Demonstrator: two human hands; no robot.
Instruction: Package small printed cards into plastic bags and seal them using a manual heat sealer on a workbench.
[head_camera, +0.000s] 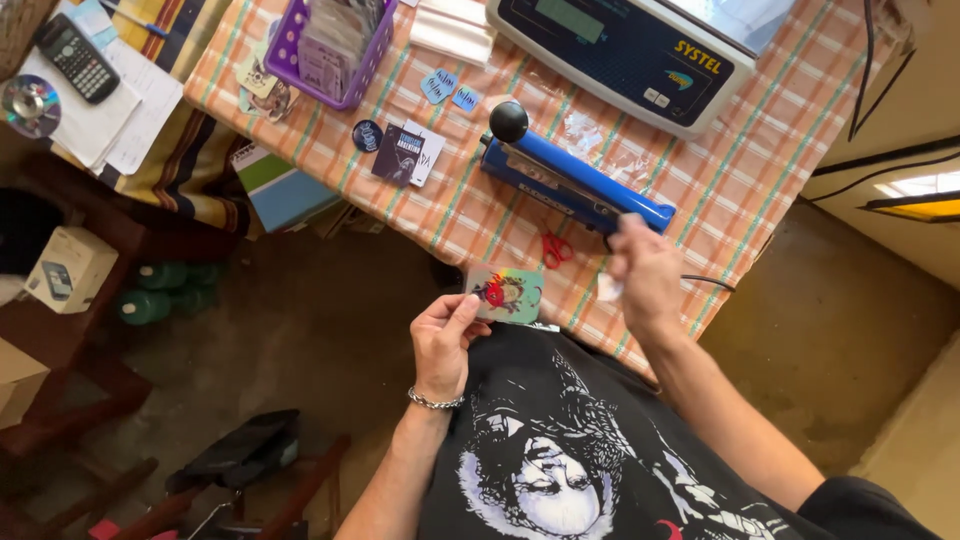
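My left hand (443, 340) pinches the left edge of a small colourful card (507, 293) with a red figure on it, held flat just off the table's near edge. Raised to the right, my right hand (645, 272) is closed around a small pale scrap (607, 288) that shows below the fingers; the hand is blurred. It sits close to the near end of a blue heat sealer (570, 180) with a black knob (508, 121). Red-handled scissors (555, 248) lie on the checked tablecloth (760, 150) between my hands.
A digital scale (620, 50) stands at the table's far side. A purple basket (325, 45) of cards, loose stickers (405, 153) and blue tags (448, 90) lie left of the sealer. A calculator (76, 57), disc (30, 103) and papers sit far left. Boxes and green bottles (160, 290) are on the floor.
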